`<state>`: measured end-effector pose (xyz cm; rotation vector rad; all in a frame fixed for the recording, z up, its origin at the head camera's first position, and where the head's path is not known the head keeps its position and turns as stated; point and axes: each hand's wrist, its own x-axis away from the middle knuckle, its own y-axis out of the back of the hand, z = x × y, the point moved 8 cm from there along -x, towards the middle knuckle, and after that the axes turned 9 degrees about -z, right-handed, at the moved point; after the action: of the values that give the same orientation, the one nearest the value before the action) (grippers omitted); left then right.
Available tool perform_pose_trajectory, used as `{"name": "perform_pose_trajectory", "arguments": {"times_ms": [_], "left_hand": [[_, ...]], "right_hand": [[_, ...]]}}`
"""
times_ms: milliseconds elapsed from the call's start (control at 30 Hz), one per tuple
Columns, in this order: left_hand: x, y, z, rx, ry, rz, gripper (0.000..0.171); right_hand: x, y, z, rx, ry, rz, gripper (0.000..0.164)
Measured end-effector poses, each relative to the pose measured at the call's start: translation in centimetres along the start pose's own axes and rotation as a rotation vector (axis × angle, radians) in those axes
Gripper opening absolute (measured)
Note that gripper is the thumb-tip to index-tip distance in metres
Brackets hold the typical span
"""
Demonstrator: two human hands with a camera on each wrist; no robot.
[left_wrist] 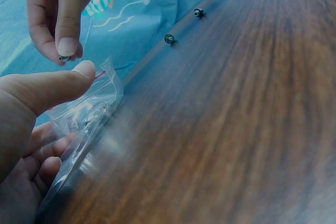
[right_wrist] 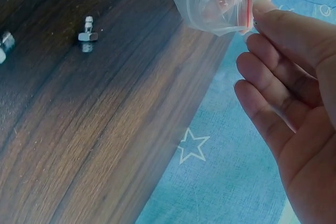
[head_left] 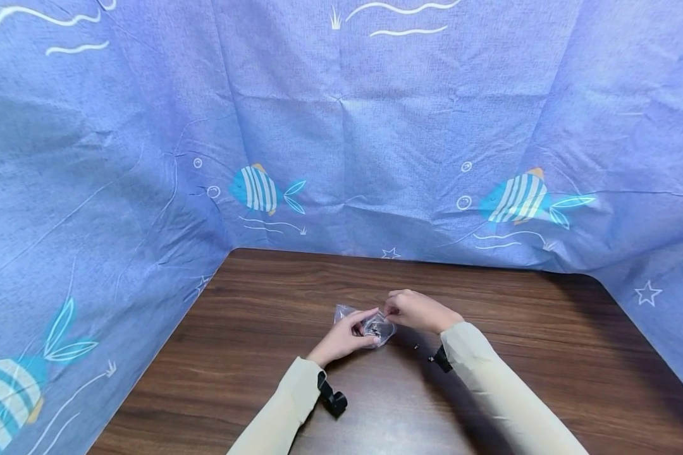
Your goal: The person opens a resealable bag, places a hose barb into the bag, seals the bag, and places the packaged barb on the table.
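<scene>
My left hand (head_left: 341,340) holds a small clear zip bag (head_left: 384,331) with a red strip along its mouth. Several small metal pieces lie inside the bag, blurred by the plastic. Over the bag's mouth is my right hand (head_left: 420,311). Its thumb and index finger pinch a small metal grease fitting (left_wrist: 64,58), mostly covered by the fingertips. Two more grease fittings lie loose on the table, to the right of the bag: one (right_wrist: 88,36) shows a hex collar and a narrow nipple, the other (right_wrist: 5,46) is cut off by the right wrist view's edge.
A brown wood-grain table (head_left: 250,297) lies under both hands. Behind it and along its sides hangs a blue cloth (head_left: 341,139) printed with fish and stars. Black wrist straps with cameras (head_left: 334,402) sit below the cream sleeves.
</scene>
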<state>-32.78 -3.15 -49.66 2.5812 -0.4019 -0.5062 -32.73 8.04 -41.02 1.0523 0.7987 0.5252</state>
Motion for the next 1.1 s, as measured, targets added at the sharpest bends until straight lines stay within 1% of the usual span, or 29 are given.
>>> {"name": "perform_pose_trajectory", "arguments": {"times_ms": [100, 433, 767, 933, 1100], "left_hand": [[-0.1, 0.0, 0.0, 0.003, -0.004, -0.002, 0.063], [0.1, 0.0, -0.1, -0.003, 0.001, -0.004, 0.064], [0.1, 0.1, -0.2, -0.016, 0.007, -0.007, 0.064], [0.0, 0.2, -0.2, -0.018, 0.016, -0.003, 0.064], [0.0, 0.1, -0.1, -0.021, 0.019, 0.004, 0.065]], "right_hand": [[-0.1, -0.1, 0.0, -0.006, -0.014, 0.011, 0.004], [0.1, 0.0, -0.2, -0.010, -0.017, 0.014, 0.004], [1.3, -0.1, -1.3, -0.005, -0.041, 0.045, 0.005], [2.1, -0.2, -2.1, 0.006, -0.079, 0.074, 0.010], [3.0, -0.4, -2.6, -0.021, -0.119, 0.121, 0.012]]}}
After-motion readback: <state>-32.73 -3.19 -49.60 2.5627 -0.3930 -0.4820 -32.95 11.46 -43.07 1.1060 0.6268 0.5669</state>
